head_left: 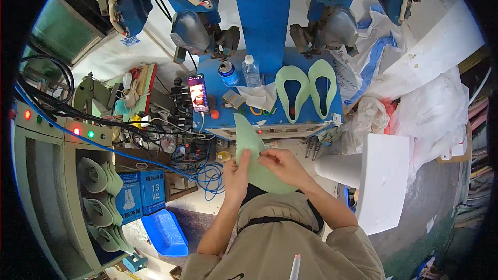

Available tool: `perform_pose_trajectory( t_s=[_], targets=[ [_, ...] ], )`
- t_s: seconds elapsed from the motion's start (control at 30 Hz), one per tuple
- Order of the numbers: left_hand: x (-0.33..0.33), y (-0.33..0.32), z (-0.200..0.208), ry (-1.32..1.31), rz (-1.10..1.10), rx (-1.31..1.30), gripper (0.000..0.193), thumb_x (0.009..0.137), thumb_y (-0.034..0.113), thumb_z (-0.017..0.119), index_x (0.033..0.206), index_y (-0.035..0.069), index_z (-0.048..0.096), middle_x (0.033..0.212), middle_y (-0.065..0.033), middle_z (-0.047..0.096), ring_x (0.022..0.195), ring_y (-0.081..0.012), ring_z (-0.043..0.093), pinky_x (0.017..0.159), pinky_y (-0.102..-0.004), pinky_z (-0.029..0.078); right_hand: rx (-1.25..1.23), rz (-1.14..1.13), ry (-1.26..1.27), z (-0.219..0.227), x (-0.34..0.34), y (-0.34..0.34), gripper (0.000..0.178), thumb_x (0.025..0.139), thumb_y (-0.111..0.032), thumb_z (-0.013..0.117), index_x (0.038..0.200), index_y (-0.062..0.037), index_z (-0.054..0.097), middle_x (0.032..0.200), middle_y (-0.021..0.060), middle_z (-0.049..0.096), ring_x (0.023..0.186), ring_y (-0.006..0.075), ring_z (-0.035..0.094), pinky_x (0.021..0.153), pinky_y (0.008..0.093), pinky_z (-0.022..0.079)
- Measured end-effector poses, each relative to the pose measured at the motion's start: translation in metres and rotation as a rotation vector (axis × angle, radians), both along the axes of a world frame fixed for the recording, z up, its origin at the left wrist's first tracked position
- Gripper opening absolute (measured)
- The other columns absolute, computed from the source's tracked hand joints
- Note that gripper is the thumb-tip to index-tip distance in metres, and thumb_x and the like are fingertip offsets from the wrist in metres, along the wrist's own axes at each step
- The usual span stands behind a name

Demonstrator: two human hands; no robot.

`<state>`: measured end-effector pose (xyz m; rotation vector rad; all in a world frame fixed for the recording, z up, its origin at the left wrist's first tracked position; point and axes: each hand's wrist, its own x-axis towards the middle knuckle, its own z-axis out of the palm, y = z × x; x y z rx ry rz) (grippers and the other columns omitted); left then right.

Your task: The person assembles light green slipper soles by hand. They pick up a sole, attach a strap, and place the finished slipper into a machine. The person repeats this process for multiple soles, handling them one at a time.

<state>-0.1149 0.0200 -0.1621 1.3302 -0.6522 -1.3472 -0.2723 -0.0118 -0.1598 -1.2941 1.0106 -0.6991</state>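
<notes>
Low in front of my body I hold a smooth, pale green shoe upper point(252, 136), its narrow end pointing up and away from me. My left hand point(237, 176) grips its left edge, thumb on top. My right hand point(282, 167) pinches it near the middle with thumb and fingertips; the wide part hangs below that hand. Beyond, two pale green shoe uppers point(292, 73) with oval openings lie side by side on the blue machine bench point(270, 61). A white stick point(295, 267) with a reddish tip shows at the lower edge, in front of my shirt.
Metal machine heads point(192, 32) hang over the bench. On it are a lit phone point(198, 93), a clear bottle point(251, 72), a blue jar point(227, 74) and a crumpled cloth point(259, 96). Stacked green uppers point(106, 176) sit in the left cabinet, near a blue tray point(165, 233). A white board point(383, 184) stands right.
</notes>
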Motion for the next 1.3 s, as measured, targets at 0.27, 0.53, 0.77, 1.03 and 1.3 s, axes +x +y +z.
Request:
perform_pose_trajectory(
  t_s=[0.27, 0.53, 0.77, 1.03, 1.3],
  targets=[
    [0.007, -0.015, 0.011, -0.38, -0.14, -0.028, 0.022, 0.092, 0.02, 0.065, 0.087, 0.0, 0.071, 0.074, 0.0012, 0.065, 0.062, -0.0036, 0.053, 0.055, -0.0209, 0.041, -0.111, -0.089, 0.061, -0.007, 0.01, 0.002, 0.02, 0.093, -0.016, 0.061, 0.089, 0.0024, 0.066, 0.067, -0.0002, 0.057, 0.062, 0.0045, 0.047, 0.054, 0.0257, 0.039],
    [0.006, -0.046, 0.02, -0.001, -0.165, 0.002, 0.019, 0.089, 0.016, 0.069, 0.088, -0.003, 0.072, 0.077, -0.0032, 0.07, 0.063, -0.0064, 0.06, 0.055, -0.0216, 0.045, -0.081, -0.066, 0.115, 0.001, 0.011, -0.006, 0.013, 0.089, -0.012, 0.065, 0.085, 0.0011, 0.065, 0.064, -0.0008, 0.053, 0.062, 0.0047, 0.045, 0.052, 0.0252, 0.036],
    [0.014, -0.083, 0.017, 0.005, -0.414, 0.03, 0.019, 0.089, 0.016, 0.068, 0.091, -0.003, 0.072, 0.083, -0.0072, 0.071, 0.066, -0.0096, 0.063, 0.059, -0.0242, 0.049, 0.094, -0.175, -0.062, 0.005, 0.006, 0.006, 0.014, 0.088, -0.01, 0.066, 0.097, 0.0009, 0.065, 0.077, 0.0009, 0.062, 0.07, 0.0057, 0.052, 0.062, 0.0254, 0.043],
    [0.027, -0.136, 0.058, 0.147, -0.98, 0.045, 0.022, 0.09, 0.015, 0.066, 0.1, -0.004, 0.069, 0.09, -0.0111, 0.072, 0.073, -0.0151, 0.068, 0.065, -0.0276, 0.054, -0.372, -1.052, -0.148, 0.046, -0.029, -0.013, 0.032, 0.087, -0.015, 0.069, 0.112, 0.0039, 0.064, 0.099, 0.005, 0.07, 0.089, 0.0148, 0.065, 0.082, 0.0246, 0.05],
    [-0.018, -0.156, 0.082, -0.087, -1.603, -0.03, 0.02, 0.086, 0.014, 0.068, 0.098, -0.001, 0.071, 0.089, -0.0091, 0.072, 0.071, -0.0139, 0.067, 0.066, -0.0269, 0.053, -0.003, -0.858, 0.012, 0.096, -0.059, 0.031, 0.027, 0.082, -0.018, 0.073, 0.1, 0.0023, 0.071, 0.083, 0.0039, 0.07, 0.074, 0.0102, 0.062, 0.067, 0.0269, 0.05]
  ],
)
